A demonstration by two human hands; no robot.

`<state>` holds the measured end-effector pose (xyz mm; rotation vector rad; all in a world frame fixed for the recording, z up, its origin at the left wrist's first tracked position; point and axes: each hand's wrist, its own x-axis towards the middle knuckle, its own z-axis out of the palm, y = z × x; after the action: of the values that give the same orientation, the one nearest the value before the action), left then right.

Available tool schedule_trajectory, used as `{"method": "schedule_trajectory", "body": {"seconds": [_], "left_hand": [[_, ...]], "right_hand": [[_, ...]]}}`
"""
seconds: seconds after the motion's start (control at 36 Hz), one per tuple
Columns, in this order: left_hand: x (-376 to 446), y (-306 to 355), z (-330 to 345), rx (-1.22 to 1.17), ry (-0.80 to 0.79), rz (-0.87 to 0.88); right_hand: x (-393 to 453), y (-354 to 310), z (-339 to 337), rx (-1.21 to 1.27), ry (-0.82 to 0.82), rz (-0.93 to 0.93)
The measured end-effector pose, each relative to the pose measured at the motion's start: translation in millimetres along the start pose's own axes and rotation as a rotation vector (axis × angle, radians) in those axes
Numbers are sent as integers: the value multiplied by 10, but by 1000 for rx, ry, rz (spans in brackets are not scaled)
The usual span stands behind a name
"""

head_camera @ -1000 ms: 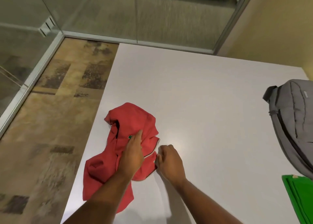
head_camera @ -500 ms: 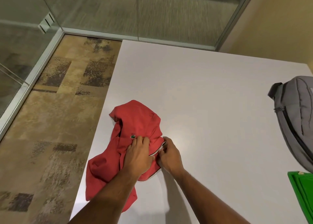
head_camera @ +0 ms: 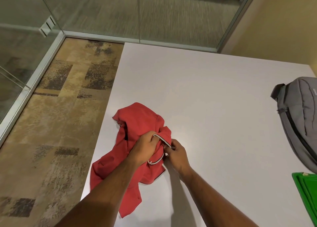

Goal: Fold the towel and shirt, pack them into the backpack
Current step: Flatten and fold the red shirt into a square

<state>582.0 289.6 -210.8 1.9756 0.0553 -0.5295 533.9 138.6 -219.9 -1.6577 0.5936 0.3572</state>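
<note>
A crumpled red shirt point(head_camera: 137, 122) with a striped collar lies near the left edge of the white table point(head_camera: 205, 89), part of it hanging over that edge. My left hand point(head_camera: 145, 147) grips a bunch of the shirt at the collar. My right hand point(head_camera: 176, 153) pinches the collar's striped edge just to the right. A grey backpack point(head_camera: 298, 117) lies at the table's right side, cut off by the frame. A bright green folded cloth point(head_camera: 307, 192) sits at the lower right below the backpack.
Patterned brown carpet point(head_camera: 60, 123) lies left of the table. Glass walls with metal frames point(head_camera: 137, 38) run along the far side and the left. A tan wall point(head_camera: 283, 29) stands at the upper right.
My left hand went from lying flat on the shirt to gripping the collar. My right hand closed in and took hold of the collar edge, which is lifted a little.
</note>
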Motion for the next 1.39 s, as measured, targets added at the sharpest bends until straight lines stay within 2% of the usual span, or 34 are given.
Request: {"method": "schedule_trajectory", "body": {"seconds": [0.14,0.25,0.36,0.53,0.61,0.72,0.83,0.89,1.0,1.08,1.14,1.22,1.31,1.39], "left_hand": [[-85,53,104,75,-45,36],[-202,89,177,101,-118,111],[-200,37,224,152,-117,141],[-156,44,229,248,-18,208],[-96,-9,227,301,91,238],[-30,-87,219,358,159,204],[2,-73,224,392,364,213],[31,-37,221,435,414,170],[181,-24,222,374,311,89],[246,13,275,278,214,118],[246,78,352,316,206,189],[221,248,503,387,152,275],[203,358,649,424,83,338],[196,391,774,368,95,347]], "right_hand": [[-20,-92,-38,218,137,60],[119,-9,-202,178,320,31],[253,31,-447,215,553,91],[343,-46,-974,179,836,59],[336,-95,-1235,225,918,65],[361,-82,-1479,273,950,101],[535,184,-1668,336,911,134],[592,272,-1705,382,854,154],[405,25,-1519,534,740,240],[357,11,-1442,585,638,178],[400,54,-1422,413,530,117],[485,146,-1415,-4,414,63],[502,142,-1352,-155,279,105],[508,80,-1329,-283,260,122]]}}
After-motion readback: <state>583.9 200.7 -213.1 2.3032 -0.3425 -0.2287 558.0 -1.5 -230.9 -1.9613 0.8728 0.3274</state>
